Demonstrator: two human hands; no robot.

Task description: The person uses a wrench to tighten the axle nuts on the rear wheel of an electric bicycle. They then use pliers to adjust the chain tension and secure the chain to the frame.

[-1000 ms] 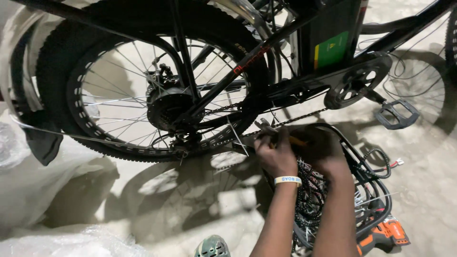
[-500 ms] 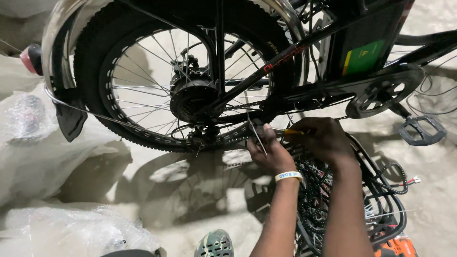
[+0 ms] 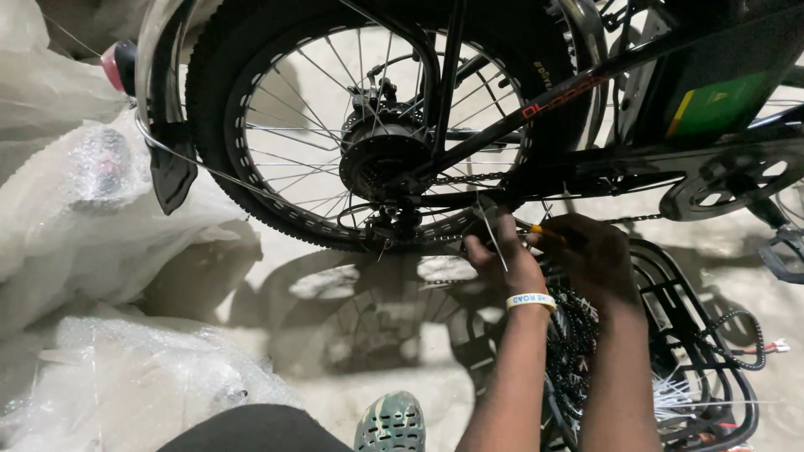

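A black bicycle stands over me, its rear wheel [image 3: 251, 192] with hub motor [image 3: 381, 163] filling the upper view. My left hand [image 3: 502, 259], with a white wristband, pinches something thin by the lower frame tube, where a pale cable tie [image 3: 492, 238] sticks out. My right hand [image 3: 590, 255] is closed on a small tool with a yellow-orange handle [image 3: 543, 230], held just below the chain stay. Both hands touch the frame near the chain [image 3: 477, 177]. What the fingers grip exactly is partly hidden.
Bubble-wrap and plastic sheeting [image 3: 92, 251] pile up at the left. A black wire rack [image 3: 712, 335] with cables lies on the floor at the right. The crank and pedal [image 3: 783, 251] are at the far right. My green shoe [image 3: 389, 425] shows at the bottom.
The view has shifted, so the wheel sits further right and lower. Both hands stay together at the lower frame, with little movement relative to the bicycle.
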